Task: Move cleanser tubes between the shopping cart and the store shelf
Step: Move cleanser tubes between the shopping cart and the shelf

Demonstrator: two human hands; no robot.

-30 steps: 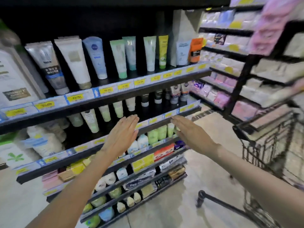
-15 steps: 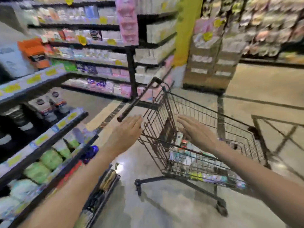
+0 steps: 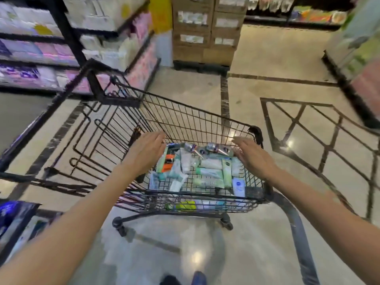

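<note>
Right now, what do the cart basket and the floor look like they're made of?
Cart basket: thin dark wire welded in a grid, apparently coated metal, matte. Floor: beige polished stone or tile, judging by lamp glints and dark inlaid lines.

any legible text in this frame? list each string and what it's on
None can be read with confidence.
White and blue tube in the shopping cart: round dark blue logo, lettering too blurred.
Green tube: dark round mark, unreadable.
Orange and black tube: print too small.
Cardboard cartons: white labels, blurred.
Shelf packs at left: motion-blurred.
</note>
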